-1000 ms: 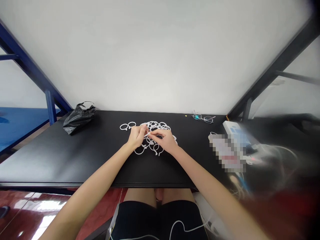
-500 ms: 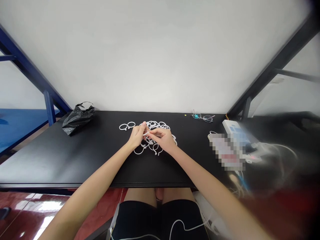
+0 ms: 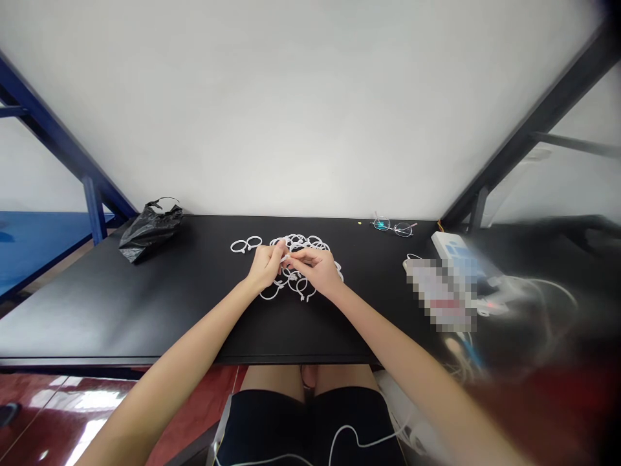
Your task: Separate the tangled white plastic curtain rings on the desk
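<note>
Above a pile of white plastic rings (image 3: 317, 244), my left hand (image 3: 264, 265) and my right hand (image 3: 317, 268) meet with a white ring (image 3: 286, 258) between them. Thumb and fingers of my left hand are closed on its left side. My right hand pinches the ring's other side; most of it is hidden by my fingers. Several rings in the pile look open at a small clasp, such as the one at the front (image 3: 301, 287). Two separate rings (image 3: 246, 244) lie side by side to the left of my hands.
A crumpled black plastic bag (image 3: 150, 232) rests at the back left of the black table (image 3: 204, 259). Eyeglasses (image 3: 392, 226) lie near the wall. To the right are a white box (image 3: 453, 252), a blurred-out object (image 3: 439, 294) and cables (image 3: 538, 285).
My left hand has turned slightly and closed in on the ring, so less of the ring shows. My right hand keeps its pinch almost in place.
</note>
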Tool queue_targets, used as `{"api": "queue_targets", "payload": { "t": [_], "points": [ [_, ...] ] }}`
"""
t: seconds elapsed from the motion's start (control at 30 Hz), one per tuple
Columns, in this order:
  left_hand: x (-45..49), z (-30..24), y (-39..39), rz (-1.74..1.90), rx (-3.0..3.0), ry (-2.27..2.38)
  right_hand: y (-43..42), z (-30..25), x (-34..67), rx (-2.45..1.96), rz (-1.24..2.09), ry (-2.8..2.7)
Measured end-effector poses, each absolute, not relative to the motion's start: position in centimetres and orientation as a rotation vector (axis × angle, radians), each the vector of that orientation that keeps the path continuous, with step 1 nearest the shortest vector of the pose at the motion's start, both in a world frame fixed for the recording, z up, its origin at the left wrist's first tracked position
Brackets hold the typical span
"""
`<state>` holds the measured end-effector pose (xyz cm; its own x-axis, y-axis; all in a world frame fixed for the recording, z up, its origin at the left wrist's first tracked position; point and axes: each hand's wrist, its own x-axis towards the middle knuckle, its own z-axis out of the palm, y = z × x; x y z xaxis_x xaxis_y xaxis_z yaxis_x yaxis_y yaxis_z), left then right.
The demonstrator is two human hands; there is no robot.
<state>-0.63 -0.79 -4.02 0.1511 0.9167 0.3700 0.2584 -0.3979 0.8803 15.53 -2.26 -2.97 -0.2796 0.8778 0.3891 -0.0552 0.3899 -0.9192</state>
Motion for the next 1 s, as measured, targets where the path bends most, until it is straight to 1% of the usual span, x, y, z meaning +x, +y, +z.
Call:
{"api": "queue_targets", "payload": {
  "t": [0.1, 0.2, 0.33, 0.4, 0.5, 0.57, 0.63, 0.83, 1.0],
  "points": [
    [-0.6, -3.8, -0.8, 1.282, 1.768, 1.126, -2.2, -2.9, 15.4, -0.757, 1.088, -1.567],
    [-0.8, -3.0, -1.0, 1.255, 1.901, 1.132, -2.1, -2.7, 15.4, -0.761, 1.053, -1.595],
    [-1.0, -2.1, -0.8, 1.192, 1.952, 1.121, -2.0, -2.5, 15.8, -0.802, 0.906, -1.666],
    [-1.2, -1.8, -0.3, 1.235, 1.761, 1.094, -2.0, -2.5, 16.0, -0.797, 0.751, -1.761],
    [-2.1, -1.7, 0.9, 1.395, 1.163, 0.962, -2.0, -2.7, 16.2, -0.72, 0.525, -2.013],
    [-3.0, -1.7, 1.7, 1.506, 0.805, 0.894, -2.0, -2.9, 16.2, -0.674, 0.461, -2.185],
    [-4.1, -1.8, 2.3, 1.571, 0.557, 0.922, -2.1, -3.3, 16.1, -0.665, 0.457, -2.321],
    [-5.3, -2.0, 2.9, 1.694, 0.179, 1.048, -2.1, -4.1, 15.8, -0.769, 0.487, -2.41],
    [-5.2, -1.9, 3.0, 1.717, 0.118, 1.071, -2.0, -4.1, 15.7, -0.801, 0.478, -2.368]
  ]
}}
